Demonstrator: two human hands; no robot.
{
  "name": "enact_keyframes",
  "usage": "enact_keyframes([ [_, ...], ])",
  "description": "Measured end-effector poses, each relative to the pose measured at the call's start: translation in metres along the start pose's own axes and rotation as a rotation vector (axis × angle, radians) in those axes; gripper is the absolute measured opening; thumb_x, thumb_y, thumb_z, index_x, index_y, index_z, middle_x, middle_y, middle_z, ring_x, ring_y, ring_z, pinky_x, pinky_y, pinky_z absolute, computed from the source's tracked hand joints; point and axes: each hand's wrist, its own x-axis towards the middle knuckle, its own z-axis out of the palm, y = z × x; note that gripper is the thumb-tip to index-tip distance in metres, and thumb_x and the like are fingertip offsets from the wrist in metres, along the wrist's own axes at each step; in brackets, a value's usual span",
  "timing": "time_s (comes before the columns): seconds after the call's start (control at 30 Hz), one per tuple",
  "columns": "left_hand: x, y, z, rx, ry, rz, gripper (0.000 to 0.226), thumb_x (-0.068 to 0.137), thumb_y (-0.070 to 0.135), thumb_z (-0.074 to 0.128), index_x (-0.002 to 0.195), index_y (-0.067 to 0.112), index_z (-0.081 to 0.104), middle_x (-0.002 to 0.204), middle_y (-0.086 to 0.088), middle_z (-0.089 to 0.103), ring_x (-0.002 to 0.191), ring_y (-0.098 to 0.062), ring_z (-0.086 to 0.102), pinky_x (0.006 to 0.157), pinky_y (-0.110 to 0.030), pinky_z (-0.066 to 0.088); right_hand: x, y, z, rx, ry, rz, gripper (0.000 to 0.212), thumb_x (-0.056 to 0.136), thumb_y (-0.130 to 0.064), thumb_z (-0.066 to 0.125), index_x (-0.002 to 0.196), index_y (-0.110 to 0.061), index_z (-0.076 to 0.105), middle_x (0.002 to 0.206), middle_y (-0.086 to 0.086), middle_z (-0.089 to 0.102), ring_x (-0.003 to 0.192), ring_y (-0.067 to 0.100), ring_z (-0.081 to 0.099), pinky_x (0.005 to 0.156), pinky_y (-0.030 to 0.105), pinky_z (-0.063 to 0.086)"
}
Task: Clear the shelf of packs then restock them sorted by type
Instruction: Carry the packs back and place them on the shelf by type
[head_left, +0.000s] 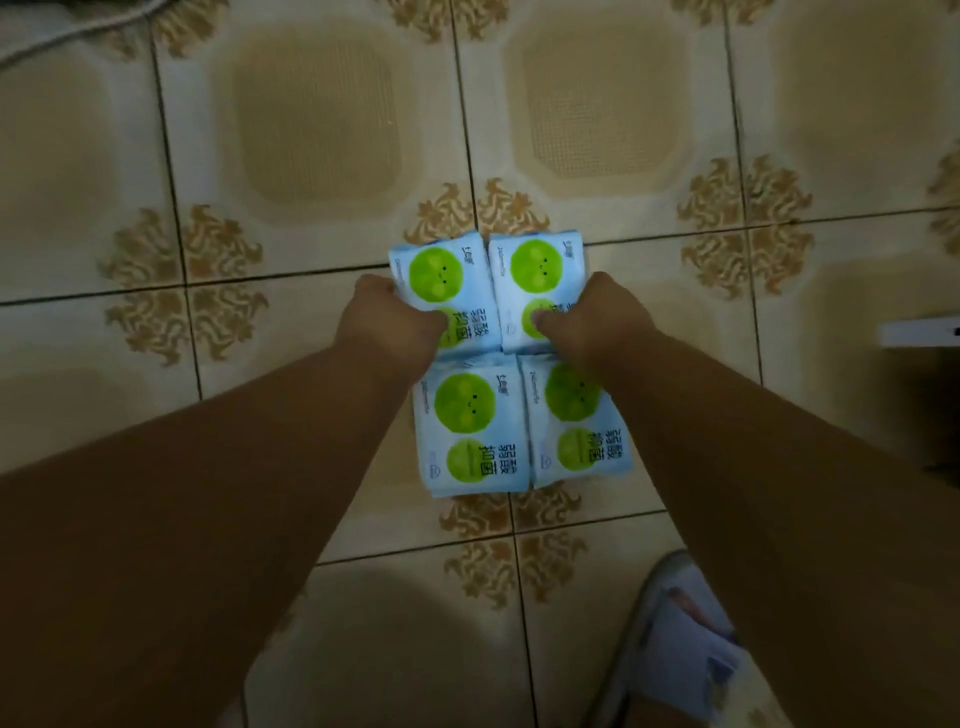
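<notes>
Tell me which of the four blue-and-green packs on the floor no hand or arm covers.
The near-left blue-and-green plastic pack: its whole front shows, unlike the other three.

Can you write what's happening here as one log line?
left hand grips far-left pack | right hand grips far-right pack | two near packs lie on floor

Four light-blue, green-circled packs (475, 364) lie flat, edges touching.
</notes>
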Motion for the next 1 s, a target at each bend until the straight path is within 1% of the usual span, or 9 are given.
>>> enact_keyframes([
  [0.07, 0.007, -0.002, 0.001, 0.027, 0.008, -0.030, 0.056, 0.081, 0.025, 0.076, 0.128, 0.004, 0.054, 0.123, -0.010, 0.062, 0.113, -0.029, 0.061, 0.086, -0.027, 0.047, 0.007, -0.002, 0.000, 0.030, 0.019, 0.005, 0.037, 0.082, -0.041, 0.072, 0.089, -0.010, 0.052, 0.089, 0.006, 0.054, 0.091, 0.030, 0.057, 0.075, 0.036, 0.047],
  [0.13, 0.002, -0.001, -0.007, 0.030, -0.024, -0.016, 0.037, 0.081, 0.022, 0.075, 0.111, 0.002, 0.069, 0.109, -0.015, 0.070, 0.101, -0.032, 0.068, 0.090, -0.038, 0.055, -0.001, -0.003, -0.006, 0.081, 0.064, -0.017, 0.032, 0.079, -0.037, 0.072, 0.076, -0.011, 0.053, 0.077, 0.005, 0.054, 0.083, 0.031, 0.060, 0.068, 0.033, 0.044],
  [0.3, -0.083, 0.055, -0.062, -0.020, 0.032, 0.089, 0.019, 0.085, 0.017, 0.070, 0.100, 0.006, 0.075, 0.095, -0.015, 0.073, 0.091, -0.030, 0.070, 0.085, -0.041, 0.057, -0.095, -0.004, -0.069, 0.435, 0.105, -0.050, 0.035, 0.078, -0.036, 0.071, 0.099, -0.009, 0.068, 0.089, 0.010, 0.069, 0.081, 0.028, 0.068, 0.067, 0.033, 0.053],
  [0.37, -0.140, 0.096, -0.098, -0.174, 0.026, 0.089, 0.009, 0.087, 0.011, 0.067, 0.091, 0.017, 0.072, 0.087, -0.008, 0.071, 0.083, -0.026, 0.070, 0.076, -0.033, 0.060, -0.156, -0.010, -0.121, 0.621, 0.158, -0.066, 0.024, 0.079, -0.032, 0.074, 0.095, -0.014, 0.068, 0.086, 0.005, 0.070, 0.079, 0.022, 0.069, 0.071, 0.044, 0.059],
  [0.43, -0.204, 0.145, -0.138, -0.318, -0.027, 0.074, 0.012, 0.087, 0.006, 0.064, 0.086, 0.018, 0.066, 0.092, -0.010, 0.070, 0.084, -0.027, 0.070, 0.078, -0.039, 0.060, -0.226, -0.021, -0.189, 0.726, 0.230, -0.082, 0.012, 0.082, -0.027, 0.075, 0.085, -0.022, 0.065, 0.079, -0.004, 0.068, 0.072, 0.013, 0.067, 0.071, 0.043, 0.060],
  [0.5, -0.272, 0.191, -0.177, -0.417, -0.085, 0.079, 0.010, 0.091, 0.005, 0.061, 0.093, 0.014, 0.063, 0.106, -0.015, 0.069, 0.092, -0.032, 0.070, 0.083, -0.049, 0.057, -0.298, -0.031, -0.258, 0.810, 0.250, -0.126, 0.011, 0.083, -0.026, 0.073, 0.089, -0.021, 0.066, 0.081, -0.004, 0.070, 0.073, 0.011, 0.068, 0.072, 0.041, 0.060],
  [0.67, -0.445, 0.310, -0.245, -0.619, -0.271, 0.195, 0.026, 0.094, -0.004, 0.051, 0.114, 0.009, 0.062, 0.105, -0.009, 0.072, 0.090, -0.026, 0.072, 0.079, -0.043, 0.058, -0.461, -0.045, -0.427, 0.846, 0.300, -0.254, 0.017, 0.084, -0.030, 0.070, 0.094, -0.017, 0.065, 0.089, -0.003, 0.072, 0.080, 0.012, 0.069, 0.073, 0.034, 0.057],
  [0.87, -0.575, 0.394, -0.288, -0.752, -0.457, 0.405, 0.076, 0.083, -0.016, 0.050, 0.139, 0.035, 0.041, 0.116, 0.006, 0.068, 0.087, -0.019, 0.073, 0.066, -0.043, 0.060, -0.580, -0.042, -0.541, 0.915, 0.493, -0.363, 0.020, 0.081, -0.022, 0.075, 0.094, -0.024, 0.060, 0.095, 0.002, 0.072, 0.087, 0.020, 0.071, 0.080, 0.048, 0.058],
  [1.0, -0.617, 0.437, -0.305, -0.761, -0.623, 0.456, 0.035, 0.091, -0.003, 0.050, 0.112, 0.025, 0.051, 0.103, -0.002, 0.071, 0.084, -0.025, 0.071, 0.067, -0.042, 0.059, -0.653, -0.042, -0.577, 1.081, 0.657, -0.375, 0.047, 0.069, -0.018, 0.082, 0.106, -0.020, 0.054, 0.102, 0.005, 0.071, 0.088, 0.020, 0.072, 0.073, 0.040, 0.060],
])
